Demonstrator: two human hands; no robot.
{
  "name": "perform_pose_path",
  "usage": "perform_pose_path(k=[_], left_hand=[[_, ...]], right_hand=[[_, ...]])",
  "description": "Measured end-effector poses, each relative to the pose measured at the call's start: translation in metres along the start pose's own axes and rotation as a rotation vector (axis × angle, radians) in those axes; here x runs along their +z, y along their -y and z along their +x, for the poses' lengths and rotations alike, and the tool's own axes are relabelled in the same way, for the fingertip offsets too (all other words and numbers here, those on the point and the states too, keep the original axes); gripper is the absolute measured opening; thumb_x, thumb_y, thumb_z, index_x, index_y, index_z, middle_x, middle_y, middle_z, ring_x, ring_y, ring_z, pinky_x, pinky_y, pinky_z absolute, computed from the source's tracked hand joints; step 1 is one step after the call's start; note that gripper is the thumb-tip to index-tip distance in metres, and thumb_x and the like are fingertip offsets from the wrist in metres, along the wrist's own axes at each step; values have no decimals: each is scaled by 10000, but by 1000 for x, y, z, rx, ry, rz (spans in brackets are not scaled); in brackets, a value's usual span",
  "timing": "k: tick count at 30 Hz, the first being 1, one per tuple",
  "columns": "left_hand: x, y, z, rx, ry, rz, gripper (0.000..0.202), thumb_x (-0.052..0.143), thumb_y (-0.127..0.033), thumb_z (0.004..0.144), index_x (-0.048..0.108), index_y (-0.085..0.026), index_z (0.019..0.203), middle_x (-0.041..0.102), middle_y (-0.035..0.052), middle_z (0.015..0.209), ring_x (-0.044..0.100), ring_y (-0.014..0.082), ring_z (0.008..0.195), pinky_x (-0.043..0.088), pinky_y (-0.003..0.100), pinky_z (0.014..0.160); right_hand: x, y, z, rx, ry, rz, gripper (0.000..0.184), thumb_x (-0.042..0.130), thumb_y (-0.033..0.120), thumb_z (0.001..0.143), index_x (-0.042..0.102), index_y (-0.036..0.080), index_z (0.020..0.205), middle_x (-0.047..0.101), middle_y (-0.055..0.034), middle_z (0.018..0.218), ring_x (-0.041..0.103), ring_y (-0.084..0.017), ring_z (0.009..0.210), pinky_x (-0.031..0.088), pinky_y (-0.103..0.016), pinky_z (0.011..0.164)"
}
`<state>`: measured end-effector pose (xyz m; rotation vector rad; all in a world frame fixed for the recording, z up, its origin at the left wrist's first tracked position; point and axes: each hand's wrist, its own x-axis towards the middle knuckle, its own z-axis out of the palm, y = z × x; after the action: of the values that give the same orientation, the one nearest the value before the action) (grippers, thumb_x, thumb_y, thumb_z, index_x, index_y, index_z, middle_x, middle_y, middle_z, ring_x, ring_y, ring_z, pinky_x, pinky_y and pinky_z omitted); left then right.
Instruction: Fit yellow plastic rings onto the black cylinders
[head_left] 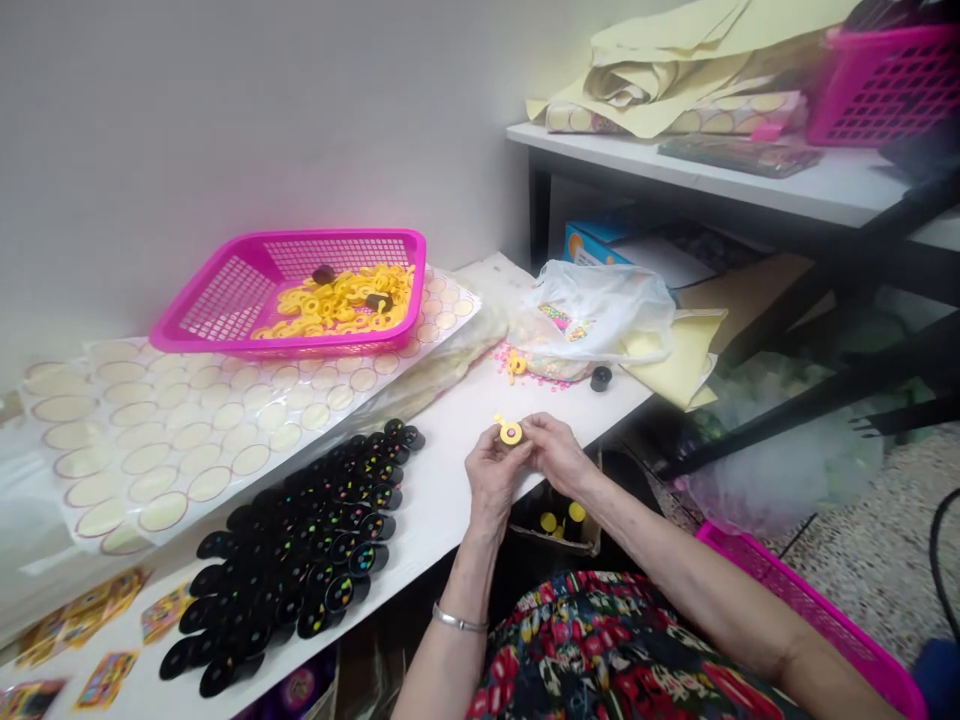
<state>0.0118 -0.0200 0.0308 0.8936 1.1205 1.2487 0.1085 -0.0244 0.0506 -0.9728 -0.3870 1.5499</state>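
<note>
A yellow ring-shaped cap [511,433] with a small side tab and a pinkish centre is pinched between my two hands, above the table's front edge. My left hand [491,475] closes round it from the left and below. From the right, the fingers of my right hand [555,452] press against it; a dark part seems to sit under the cap, mostly hidden by the fingers. Beyond my hands lie another yellow cap [516,365] and a black cup [601,378]. Several black cups [300,560] with coloured beads inside stand in close rows to the left.
A pink basket [169,325] of yellow caps rests on sticker sheets [202,430] at the back left. Behind my hands, a white plastic bag [607,300] lies by scattered pink beads. Below the table edge sits a box [589,545] with yellow-topped pieces. A shelf [720,180] overhangs the right.
</note>
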Motion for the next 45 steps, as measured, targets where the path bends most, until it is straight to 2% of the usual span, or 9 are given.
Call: perform_pose_path(k=[8, 16, 19, 22, 26, 28, 32, 36, 45], left_hand=[[12, -4, -23, 94, 61, 189, 432, 780, -211, 512, 640, -142, 915, 600, -26, 732, 484, 57, 574, 418, 192, 559], [25, 8, -41, 213, 45, 422, 401, 706, -166, 567, 649, -173, 964, 633, 41, 945, 576, 157, 858, 465, 265, 764], [29, 5, -44, 251, 51, 455, 369, 726, -208, 585, 668, -189, 950, 624, 34, 920, 556, 157, 852, 455, 270, 767], [29, -5, -45, 232, 88, 415, 337, 762, -230, 568, 691, -199, 896, 606, 16, 828, 528, 145, 791, 444, 269, 745], [27, -17, -50, 227, 265, 364, 328, 791, -220, 545, 710, -209, 863, 603, 36, 856, 516, 184, 914, 415, 321, 866], [27, -21, -53, 229, 332, 378, 363, 796, -217, 539, 715, -218, 893, 604, 53, 905, 494, 214, 1012, 385, 353, 933], [27, -23, -57, 228, 396, 423, 402, 793, -220, 548, 712, -244, 941, 627, 62, 942, 434, 247, 1128, 343, 392, 993], [30, -27, -60, 340, 487, 544, 350, 778, -221, 573, 717, -241, 917, 661, 60, 821, 431, 267, 1100, 308, 443, 1009], [39, -29, -67, 596, 655, 784, 215, 681, -311, 704, 670, -194, 883, 681, 43, 854, 470, 231, 1029, 304, 446, 996]], right_hand=[[-23, 12, -31, 56, 98, 46, 357, 774, 344, 552, 485, 148, 622, 569, 26, 626, 547, -101, 600, 473, -257, 575], [-40, 15, -44, -6, 88, 9, 427, 806, 265, 488, 423, 175, 652, 568, 54, 622, 534, -87, 520, 415, -198, 455], [-47, 17, -48, -65, 80, 3, 452, 811, 314, 489, 415, 181, 661, 590, 46, 654, 557, -94, 528, 440, -205, 465], [-55, 22, -49, 17, 199, -77, 392, 731, 451, 615, 478, 181, 742, 610, 22, 638, 573, -106, 491, 480, -241, 479], [-64, 29, -43, 154, 203, -53, 418, 563, 580, 736, 521, 164, 737, 600, -2, 617, 567, -115, 484, 500, -269, 473], [-67, 32, -39, 200, 223, -17, 405, 582, 561, 734, 535, 159, 722, 584, 4, 604, 555, -111, 498, 486, -246, 453], [-74, 38, -38, 242, 431, 15, 402, 606, 531, 731, 599, 135, 795, 601, -16, 675, 564, -111, 590, 484, -222, 497], [-81, 45, -43, 228, 560, -69, 386, 717, 445, 643, 613, 133, 845, 612, -13, 730, 560, -105, 623, 470, -212, 531], [-90, 58, -41, 166, 709, -286, 534, 810, 112, 430, 613, 121, 926, 645, -7, 803, 589, -114, 708, 451, -210, 620]])
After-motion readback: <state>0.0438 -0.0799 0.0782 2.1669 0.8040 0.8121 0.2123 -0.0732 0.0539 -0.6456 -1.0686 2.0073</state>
